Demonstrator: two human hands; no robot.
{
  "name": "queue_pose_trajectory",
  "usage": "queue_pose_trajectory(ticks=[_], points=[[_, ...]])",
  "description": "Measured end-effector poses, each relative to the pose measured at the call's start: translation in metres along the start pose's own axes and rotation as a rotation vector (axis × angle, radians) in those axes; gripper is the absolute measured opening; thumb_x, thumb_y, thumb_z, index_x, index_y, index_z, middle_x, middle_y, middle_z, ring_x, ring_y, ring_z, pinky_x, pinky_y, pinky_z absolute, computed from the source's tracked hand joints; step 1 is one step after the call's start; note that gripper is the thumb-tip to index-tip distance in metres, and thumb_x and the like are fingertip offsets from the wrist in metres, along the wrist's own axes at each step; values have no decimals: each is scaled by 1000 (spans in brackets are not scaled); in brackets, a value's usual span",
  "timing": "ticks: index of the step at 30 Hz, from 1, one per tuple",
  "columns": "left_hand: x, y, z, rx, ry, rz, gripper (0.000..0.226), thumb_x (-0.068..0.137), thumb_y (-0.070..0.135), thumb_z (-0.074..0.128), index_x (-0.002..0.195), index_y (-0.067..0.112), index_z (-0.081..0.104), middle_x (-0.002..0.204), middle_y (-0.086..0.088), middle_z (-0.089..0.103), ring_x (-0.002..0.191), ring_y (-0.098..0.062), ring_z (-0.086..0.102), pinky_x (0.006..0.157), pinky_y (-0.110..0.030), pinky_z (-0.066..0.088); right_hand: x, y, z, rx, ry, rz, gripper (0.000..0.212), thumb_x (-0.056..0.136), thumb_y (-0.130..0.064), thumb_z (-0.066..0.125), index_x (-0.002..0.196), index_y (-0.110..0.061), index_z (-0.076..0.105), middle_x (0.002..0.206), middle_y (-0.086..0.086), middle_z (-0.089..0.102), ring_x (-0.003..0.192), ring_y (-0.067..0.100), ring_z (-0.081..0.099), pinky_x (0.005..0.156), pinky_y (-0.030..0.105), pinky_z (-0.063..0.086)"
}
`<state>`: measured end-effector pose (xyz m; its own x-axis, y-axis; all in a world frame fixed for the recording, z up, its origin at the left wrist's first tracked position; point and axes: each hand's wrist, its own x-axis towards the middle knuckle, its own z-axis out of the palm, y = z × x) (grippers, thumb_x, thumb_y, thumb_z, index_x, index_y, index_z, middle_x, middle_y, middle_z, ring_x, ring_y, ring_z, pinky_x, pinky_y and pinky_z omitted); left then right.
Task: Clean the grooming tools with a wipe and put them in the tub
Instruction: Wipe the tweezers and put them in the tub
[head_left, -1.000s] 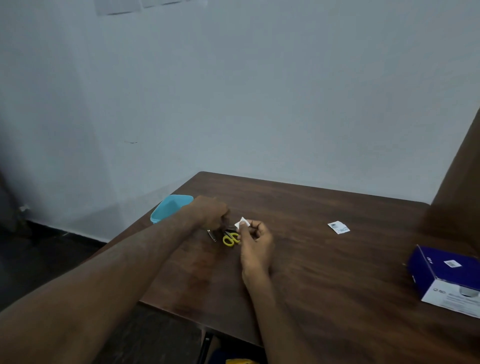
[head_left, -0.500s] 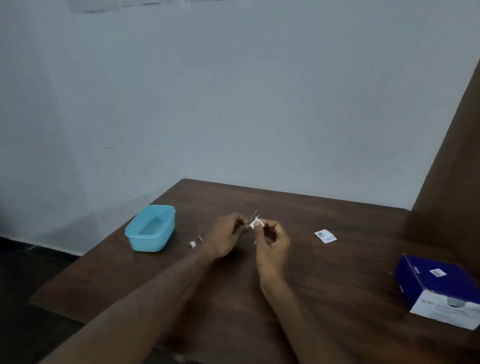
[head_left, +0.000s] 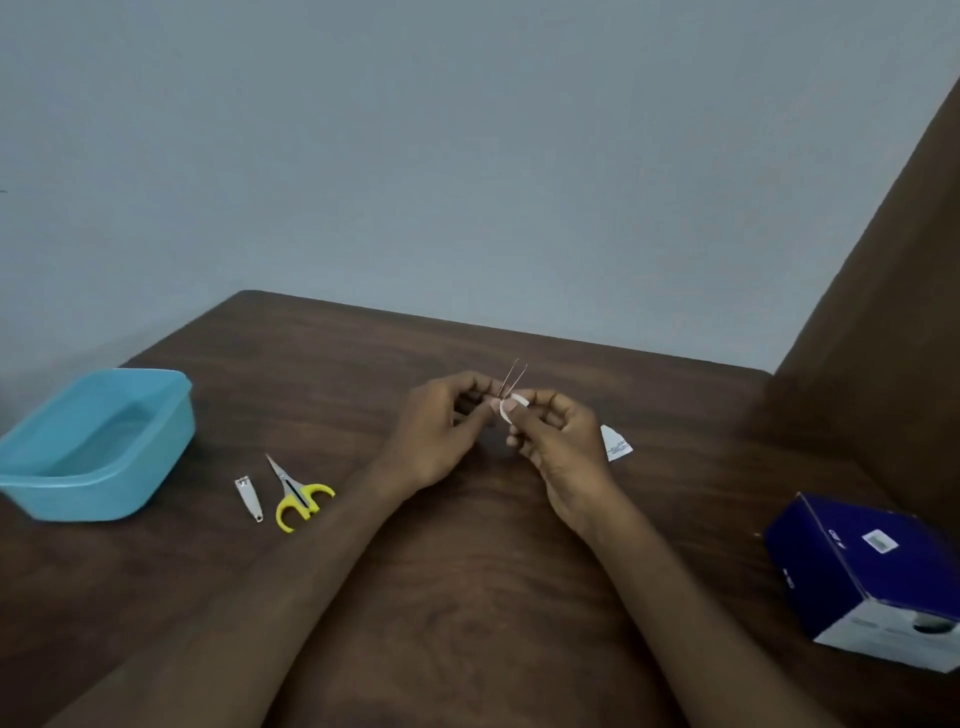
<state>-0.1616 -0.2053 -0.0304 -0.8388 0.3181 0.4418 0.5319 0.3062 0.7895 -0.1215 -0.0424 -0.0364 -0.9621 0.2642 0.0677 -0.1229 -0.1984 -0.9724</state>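
**Tweezers lifted off the table and met by the wipe**

A person sits at a dark wooden table (head_left: 467, 597), both bare forearms reaching forward. The left hand (head_left: 441, 431) pinches a thin pair of tweezers (head_left: 513, 378) by their closed end, prongs pointing up and away. The right hand (head_left: 558, 441) grips a small white wipe (head_left: 511, 408) between thumb and fingers, pressed against the tweezers just where the hands meet.

A second ago the left hand was down among the tools at the left; now it is raised at the middle of the table with the tweezers in it, so wiping of this tool appears to be starting.

To the left, a nail clipper (head_left: 248, 498) and yellow-handled scissors (head_left: 298, 496) lie side by side on the table. Farther left stands the light blue tub (head_left: 156, 457), apparently holding no tools. A torn wipe sachet (head_left: 616, 443) lies just right of the right hand; a dark blue box (head_left: 857, 571) sits at the near right edge.
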Motion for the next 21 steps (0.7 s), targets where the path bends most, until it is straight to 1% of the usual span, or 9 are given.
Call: queue_pose_trajectory(ticks=[5, 7, 9, 11, 13, 14, 17, 19, 21], points=[[3, -4, 0, -122, 63, -127, 11, 101, 17, 73, 108, 19, 81, 84, 0, 80, 74, -12, 78, 76, -30, 65, 6, -1, 1, 31, 89, -65, 6, 93, -10, 80, 94, -12, 76, 73, 0, 72, 61, 8, 60, 69, 34, 51], [1, -2, 1, -153, 50, -145, 11, 101, 16, 73, 109, 17, 81, 83, -2, 80, 71, -13, 76, 72, -26, 63, 7, -4, -2, 20, 66, -101, 6, 94, -12, 79, 92, -16, 76, 80, -1, 74, 69, 9, 63, 72, 34, 52], [0, 1, -1, -160, 7, -131, 13, 102, 19, 72, 110, 18, 82, 83, -1, 80, 69, -12, 75, 67, -21, 59, 6, -7, -5, -55, 10, -137, 7, 95, -14, 78, 91, -19, 77, 90, -1, 79, 81, 11, 66, 76, 31, 54], [-1, 4, -2, -173, -51, -99, 13, 102, 21, 72, 111, 20, 82, 82, 2, 80, 65, -8, 72, 64, -21, 56, 6, -7, -6, -107, 1, -175, 6, 94, -12, 79, 90, -15, 76, 92, 1, 80, 82, 10, 69, 77, 26, 55], [-3, 6, -2, -202, -68, -81, 14, 102, 21, 72, 110, 19, 83, 83, 2, 80, 66, -7, 71, 61, -23, 56, 5, -7, -7, -99, 48, -195, 8, 92, -8, 81, 88, -12, 76, 89, 3, 81, 77, 11, 70, 77, 26, 56], [-3, 6, -2, -217, -67, -78, 14, 102, 21, 72, 110, 19, 84, 86, 1, 81, 68, -9, 72, 60, -24, 56, 4, -8, -7, -84, 72, -197, 9, 90, -7, 82, 87, -11, 75, 88, 4, 81, 74, 12, 71, 76, 26, 57], [-3, 4, -2, -228, -109, -83, 17, 99, 28, 76, 115, 24, 83, 94, 0, 82, 80, -22, 77, 61, -30, 60, 4, -11, -7, -35, 142, -191, 9, 89, -5, 84, 88, -7, 75, 87, 5, 81, 68, 12, 72, 71, 23, 57], [-3, 5, -1, -175, -110, -87, 21, 93, 28, 83, 114, 28, 83, 92, 5, 81, 81, -18, 77, 59, -31, 62, 5, -12, -10, 1, 207, -179, 9, 88, -7, 85, 90, -6, 76, 92, 7, 82, 69, 13, 72, 71, 26, 58], [-4, 7, 1, -70, -45, -46, 19, 89, 24, 87, 108, 28, 85, 85, 11, 79, 78, -10, 76, 54, -28, 61, 7, -12, -12, 24, 275, -175, 11, 86, -10, 87, 89, -8, 77, 91, 7, 82, 69, 14, 71, 71, 28, 59]])
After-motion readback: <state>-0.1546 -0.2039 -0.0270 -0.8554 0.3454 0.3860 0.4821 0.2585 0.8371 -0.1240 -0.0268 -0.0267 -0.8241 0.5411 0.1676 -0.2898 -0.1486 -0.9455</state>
